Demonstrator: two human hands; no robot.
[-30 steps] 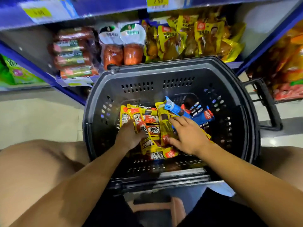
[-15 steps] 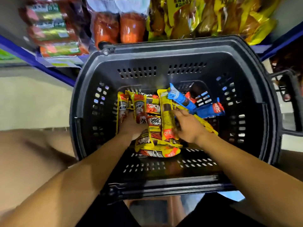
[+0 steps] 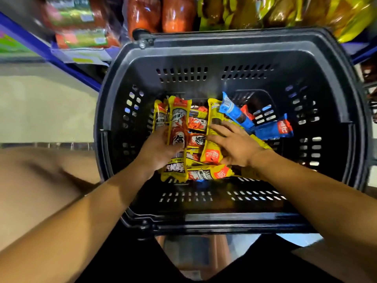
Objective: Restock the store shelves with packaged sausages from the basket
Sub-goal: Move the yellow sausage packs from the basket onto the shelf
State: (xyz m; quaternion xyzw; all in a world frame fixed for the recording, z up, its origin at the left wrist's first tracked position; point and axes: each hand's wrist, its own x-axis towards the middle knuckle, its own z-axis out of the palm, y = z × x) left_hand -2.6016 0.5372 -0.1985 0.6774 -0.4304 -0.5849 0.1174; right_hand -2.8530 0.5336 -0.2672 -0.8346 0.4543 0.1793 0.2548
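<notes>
You are reaching into the black basket [image 3: 230, 52], left hand [image 3: 158, 151] curling round yellow sausage packs [image 3: 178, 127], right hand [image 3: 234, 146] lying flat-fingered on another; the pile is waiting there, so most restocking is looking undone

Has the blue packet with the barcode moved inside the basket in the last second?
No. The blue packet still points its barcode end at the far wall of the basket; only the camera shifted.
</notes>
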